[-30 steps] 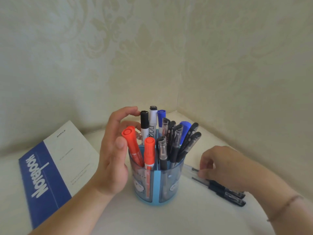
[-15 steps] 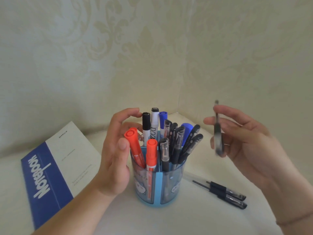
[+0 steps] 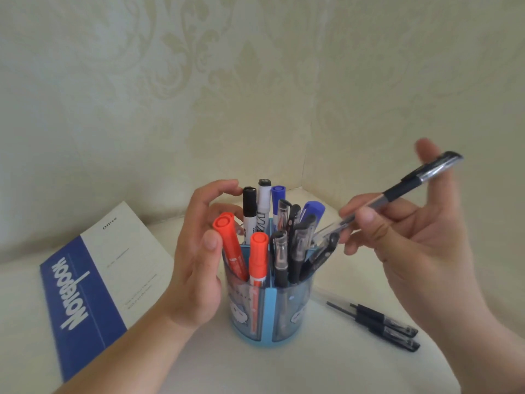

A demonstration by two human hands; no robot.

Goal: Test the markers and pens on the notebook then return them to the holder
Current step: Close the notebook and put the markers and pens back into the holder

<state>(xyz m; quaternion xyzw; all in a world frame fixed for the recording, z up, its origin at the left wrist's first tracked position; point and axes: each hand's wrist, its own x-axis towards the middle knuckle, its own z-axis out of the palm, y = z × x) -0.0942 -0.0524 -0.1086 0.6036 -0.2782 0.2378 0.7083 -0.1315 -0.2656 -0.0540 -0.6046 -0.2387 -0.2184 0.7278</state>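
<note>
Nearest, on the pale tabletop [image 3: 284,371], two black capped gel pens [image 3: 380,325] lie side by side at the right, close to the round translucent blue plastic holder [image 3: 270,311] that stands at the centre. The holder's wall carries small white cartoon stickers; their lettering is too small to read. At the left lies a closed blue-and-cream notebook [image 3: 93,280], its blue band printed "Notebook" in white and its cream part headed "Office"; the finer lines of print are unreadable.

The left hand [image 3: 199,265] curves beside the holder's left side, thumb against one of two orange markers [image 3: 244,251] and fingers arched over to touch the cap of a black-capped white marker [image 3: 249,214]. Behind that stand a second white marker with a black-and-white patterned label [image 3: 263,206] and a blue-capped marker [image 3: 277,200]. In the holder's right half stands a cluster of clear-capped and black gel pens [image 3: 292,245] and a fat blue marker [image 3: 312,210]; the pens overlap too much to count exactly.

The right hand [image 3: 412,237] pinches a clear-barrelled gel pen with black grip [image 3: 397,191] between thumb and bent fingers, one finger stretched upward and blurred. The pen slants, its lower end among the pens at the holder's rim.
</note>
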